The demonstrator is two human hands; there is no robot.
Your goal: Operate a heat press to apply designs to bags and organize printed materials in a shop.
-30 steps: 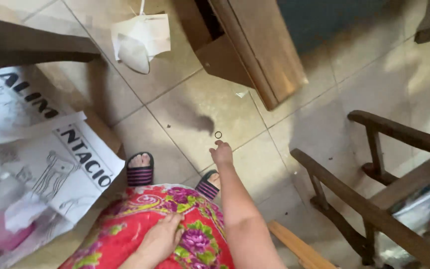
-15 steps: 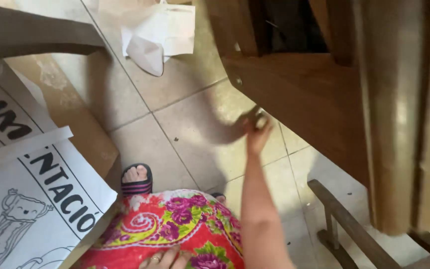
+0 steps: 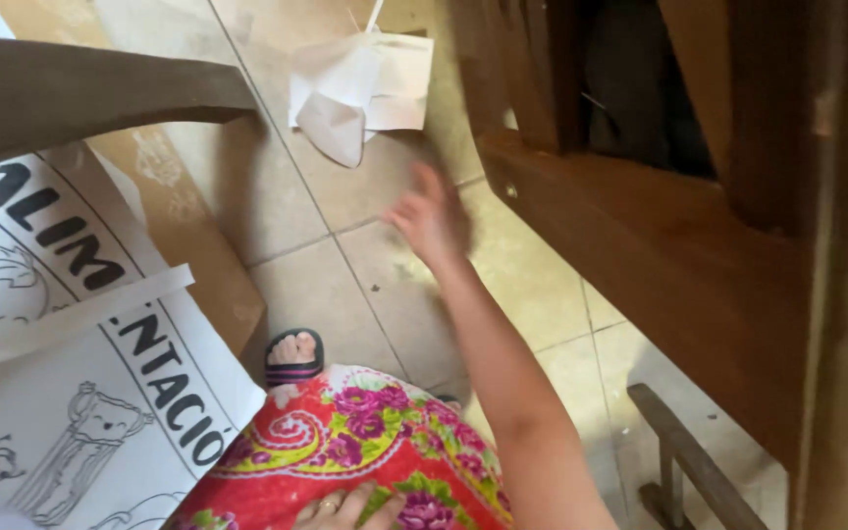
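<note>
Wooden furniture fills the right of the head view as a person's right hand (image 3: 431, 218) reaches out over the tiled floor (image 3: 345, 285).

Its fingers are loosely spread, a little blurred, and hold nothing; the hand hovers at centre frame, just beside the dark wooden frame (image 3: 640, 255) and below the crumpled white paper (image 3: 360, 88) lying at upper centre. That paper looks light, soft and easily torn, best pinched at a folded edge. At the bottom edge, the left hand (image 3: 345, 510) rests flat, fingers relaxed, on a red floral skirt (image 3: 345, 447). Printed colouring sheets (image 3: 80, 363) lie at lower left.
</note>
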